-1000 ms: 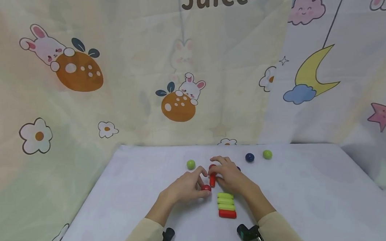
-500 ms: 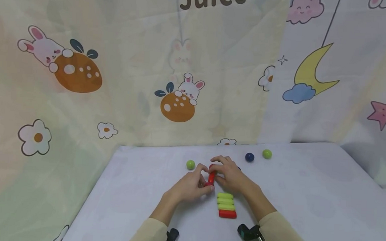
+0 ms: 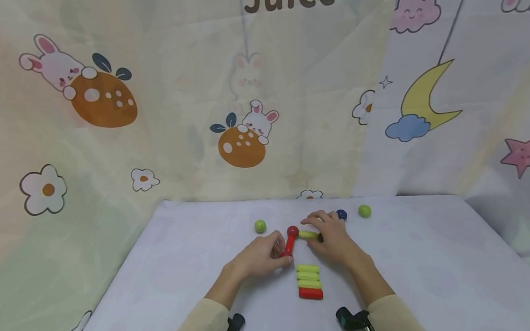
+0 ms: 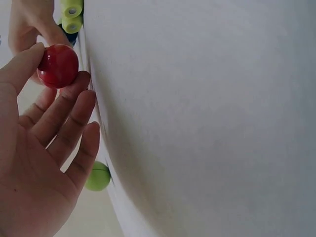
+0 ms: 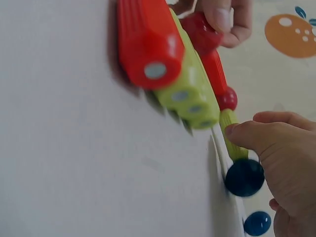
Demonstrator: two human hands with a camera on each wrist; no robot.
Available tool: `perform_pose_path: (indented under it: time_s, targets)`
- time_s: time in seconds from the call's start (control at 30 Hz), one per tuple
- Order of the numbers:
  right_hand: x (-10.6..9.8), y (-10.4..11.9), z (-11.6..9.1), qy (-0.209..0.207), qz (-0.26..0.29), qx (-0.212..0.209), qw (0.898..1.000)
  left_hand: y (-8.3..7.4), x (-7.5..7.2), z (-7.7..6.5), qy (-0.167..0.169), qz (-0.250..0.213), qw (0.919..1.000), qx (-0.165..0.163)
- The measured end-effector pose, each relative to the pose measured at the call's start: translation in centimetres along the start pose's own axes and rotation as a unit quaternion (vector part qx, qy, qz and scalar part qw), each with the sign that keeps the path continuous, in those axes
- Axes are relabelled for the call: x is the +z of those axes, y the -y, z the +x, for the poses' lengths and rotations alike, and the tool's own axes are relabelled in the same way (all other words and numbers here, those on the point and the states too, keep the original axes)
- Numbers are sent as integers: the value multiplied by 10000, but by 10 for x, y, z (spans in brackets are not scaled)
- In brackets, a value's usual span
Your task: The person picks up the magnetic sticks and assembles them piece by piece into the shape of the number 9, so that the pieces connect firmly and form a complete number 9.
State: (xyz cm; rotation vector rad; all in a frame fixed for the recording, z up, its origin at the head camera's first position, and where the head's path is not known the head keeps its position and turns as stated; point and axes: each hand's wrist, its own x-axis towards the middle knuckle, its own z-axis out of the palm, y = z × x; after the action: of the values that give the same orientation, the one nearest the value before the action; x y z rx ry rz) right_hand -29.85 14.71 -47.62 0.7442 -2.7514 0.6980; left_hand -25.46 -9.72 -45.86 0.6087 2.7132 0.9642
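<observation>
My left hand [image 3: 260, 255] pinches a red ball [image 4: 58, 66] between thumb and fingertips. This ball sits at the near end of a red rod [image 3: 290, 244]. At the rod's far end is a second red ball [image 3: 292, 231]. From that ball a yellow-green rod [image 3: 307, 234] extends right to a dark blue ball [image 5: 244, 177], partly covered by my right hand [image 3: 335, 241] in the head view. The right hand's thumb tip lies at the yellow-green rod in the right wrist view, while its other fingers spread apart beyond the rod.
Several yellow-green rods [image 3: 307, 276] lie side by side with a red rod [image 3: 311, 293] nearest me. A green ball [image 3: 260, 226] stands left of the joined pieces. Farther back right are another blue ball [image 3: 342, 214] and a green ball [image 3: 364, 210]. A printed curtain [image 3: 178, 106] hangs behind the table.
The left hand's red ball has come against the red rod's near end. My right hand has left the far red ball and moved right, uncovering the yellow-green rod.
</observation>
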Motion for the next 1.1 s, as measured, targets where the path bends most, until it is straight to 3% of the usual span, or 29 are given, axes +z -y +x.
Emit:
perform_pose_path:
  time_s: [0.17,0.3,0.4,0.57,0.67,0.93,1.1]
  targets:
    - [-6,-15,-10,91,202,317,9993,-1,1,2,70,92,9999,-16]
    - [-8,-21,-18,395,676,728,9943,-1,0,3,161,114,9998,-6]
    - [-7,-22,-20,484,982,803,9907,1,-2,3,170,127,9998,-33]
    - [0,-25,-17,112,1212,485,9914,6,-8,4,180,199,9996,-2]
    - [5,-27,-15,-100,1252,499,9908,8,-11,7,256,172,9995,35]
    - [12,-23,-13,-97,1383,1526,9785,12,-5,12,390,-32,9992,56]
    - [12,-26,-12,-42,1481,1886,9708,14,-4,13,407,-177,9990,30]
